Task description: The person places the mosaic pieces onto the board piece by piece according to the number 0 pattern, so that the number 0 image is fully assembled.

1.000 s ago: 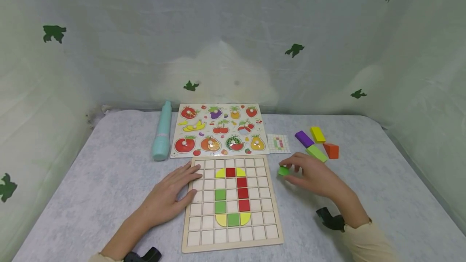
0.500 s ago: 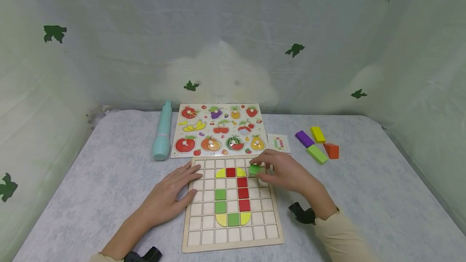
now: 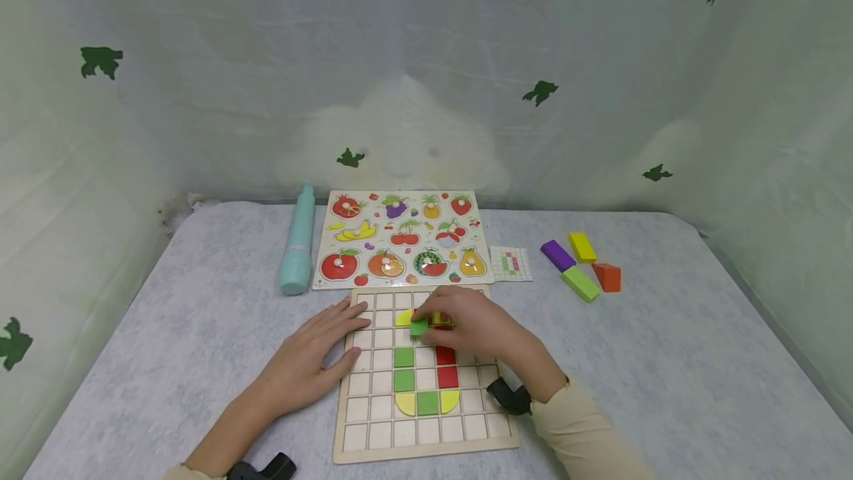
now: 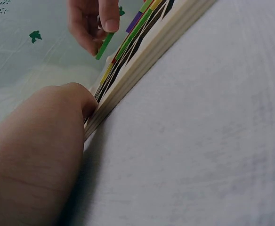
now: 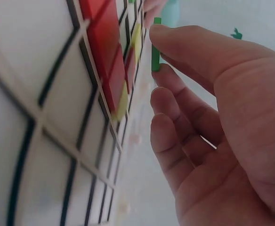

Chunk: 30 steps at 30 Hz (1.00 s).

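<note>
Between thumb and index finger my right hand (image 3: pixel 469 323) pinches a green square tile (image 3: pixel 418 327) by its edges, as the right wrist view shows from the side (image 5: pixel 156 44). The tile is held over the upper part of a wooden grid board (image 3: pixel 380 450), beside a yellow quarter-round tile (image 3: pixel 403 317). Red tiles (image 3: pixel 447 376), green tiles (image 3: pixel 403 369) and yellow rounded corners lie in the grid as part of a ring. My left hand (image 3: pixel 309 358) rests with fingers spread on the board's left edge. Behind the right hand, the ring's top right tiles are partly hidden.
A fruit puzzle board (image 3: pixel 403 239) lies behind the grid, with a small pattern card (image 3: pixel 511 264) to its right. A teal bottle-shaped object (image 3: pixel 296 243) is at left. Purple (image 3: pixel 557 255), yellow (image 3: pixel 583 247), light green (image 3: pixel 580 284) and orange (image 3: pixel 607 277) blocks lie at right.
My right hand has carried the green tile leftward from the table right of the board to above the grid's upper middle. The left hand has stayed in place.
</note>
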Available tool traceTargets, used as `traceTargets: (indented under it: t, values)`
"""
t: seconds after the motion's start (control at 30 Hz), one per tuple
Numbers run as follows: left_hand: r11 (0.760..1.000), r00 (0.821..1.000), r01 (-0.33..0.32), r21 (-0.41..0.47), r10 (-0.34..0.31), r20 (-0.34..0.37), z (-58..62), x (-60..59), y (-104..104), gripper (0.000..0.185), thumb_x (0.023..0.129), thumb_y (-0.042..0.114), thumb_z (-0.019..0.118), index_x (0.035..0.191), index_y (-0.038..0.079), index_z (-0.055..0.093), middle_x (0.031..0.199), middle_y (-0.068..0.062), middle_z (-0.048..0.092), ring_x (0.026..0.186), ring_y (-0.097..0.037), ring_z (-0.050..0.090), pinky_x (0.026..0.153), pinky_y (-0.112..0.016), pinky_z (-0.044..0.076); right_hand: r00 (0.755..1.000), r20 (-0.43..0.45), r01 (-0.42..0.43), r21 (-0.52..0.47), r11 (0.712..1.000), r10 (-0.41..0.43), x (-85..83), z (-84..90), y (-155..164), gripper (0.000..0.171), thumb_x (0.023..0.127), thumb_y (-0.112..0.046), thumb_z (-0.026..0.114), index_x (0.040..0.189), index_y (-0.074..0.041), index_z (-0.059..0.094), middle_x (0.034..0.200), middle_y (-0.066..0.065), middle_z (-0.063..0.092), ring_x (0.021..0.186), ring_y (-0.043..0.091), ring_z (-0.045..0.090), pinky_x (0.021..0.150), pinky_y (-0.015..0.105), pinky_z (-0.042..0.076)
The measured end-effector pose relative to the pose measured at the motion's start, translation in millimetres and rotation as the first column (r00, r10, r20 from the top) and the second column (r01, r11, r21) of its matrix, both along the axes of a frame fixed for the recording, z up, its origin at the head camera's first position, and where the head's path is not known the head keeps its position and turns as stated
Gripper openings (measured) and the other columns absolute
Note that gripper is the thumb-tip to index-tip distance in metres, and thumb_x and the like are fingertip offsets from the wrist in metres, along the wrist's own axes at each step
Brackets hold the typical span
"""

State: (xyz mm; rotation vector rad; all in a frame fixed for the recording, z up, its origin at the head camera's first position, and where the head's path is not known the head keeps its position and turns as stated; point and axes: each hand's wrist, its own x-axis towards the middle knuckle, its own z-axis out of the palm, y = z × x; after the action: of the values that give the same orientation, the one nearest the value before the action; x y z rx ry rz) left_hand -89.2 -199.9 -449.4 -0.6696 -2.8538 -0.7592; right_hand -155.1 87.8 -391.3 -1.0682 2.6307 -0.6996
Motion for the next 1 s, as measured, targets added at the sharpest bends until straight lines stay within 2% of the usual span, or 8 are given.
traceTargets:
  t: [0.1,0.37,0.57,0.8,1.0]
  values:
    - [1.000,1.000,0.003,-0.006,-0.003,0.003,0.7,-0.2,0.1,0.047,0.096,0.029,0.070,0.142,0.022,0.062,0.159,0.007,0.048,0.153,-0.022,0.036,0.123,-0.049,0.034,1.000,-0.002,-0.018,0.000,1.000,0.018,1.7,-2.4,-5.6,0.024,0.095,-0.030,0.077,0.118,-0.022,0.078,0.112,-0.012,0.072,0.098,0.005,0.062,0.088,0.023,0.056]
    - [1.000,1.000,0.012,-0.004,-0.012,0.007,1.2,-0.6,-0.6,0.046,0.097,0.029,0.070,0.142,0.021,0.062,0.159,0.007,0.047,0.153,-0.022,0.036,0.123,-0.049,0.034,0.995,-0.043,-0.087,0.009,0.996,0.087,4.2,-5.1,-16.0,0.017,0.095,-0.030,0.077,0.109,-0.023,0.081,0.108,-0.012,0.070,0.095,0.006,0.061,0.087,0.022,0.055]
    - [1.000,1.000,0.014,-0.001,-0.014,0.005,0.4,-1.0,-0.5,0.047,0.097,0.029,0.070,0.143,0.022,0.062,0.159,0.008,0.047,0.153,-0.021,0.036,0.123,-0.049,0.035,0.993,-0.061,-0.095,0.029,0.995,0.097,4.8,-6.5,-16.9,0.017,0.094,-0.031,0.077,0.108,-0.023,0.081,0.107,-0.011,0.069,0.096,0.006,0.060,0.089,0.023,0.055]
    - [1.000,1.000,0.011,-0.002,-0.011,-0.005,-1.0,-1.2,-0.1,0.047,0.096,0.028,0.071,0.142,0.021,0.062,0.159,0.008,0.048,0.153,-0.022,0.037,0.122,-0.049,0.035,0.998,-0.062,-0.017,0.026,1.000,0.019,9.8,-0.3,4.3,0.022,0.095,-0.033,0.076,0.114,-0.023,0.079,0.111,-0.010,0.071,0.101,0.007,0.063,0.091,0.027,0.057]
    - [1.000,1.000,0.016,0.015,-0.016,0.010,-2.3,1.5,-1.9,0.049,0.096,0.027,0.071,0.143,0.020,0.061,0.159,0.006,0.048,0.152,-0.024,0.038,0.121,-0.052,0.037,0.990,-0.039,0.133,-0.058,0.989,-0.136,22.4,4.0,51.5,0.027,0.095,-0.029,0.076,0.120,-0.020,0.076,0.114,-0.007,0.072,0.096,0.012,0.063,0.081,0.030,0.058]
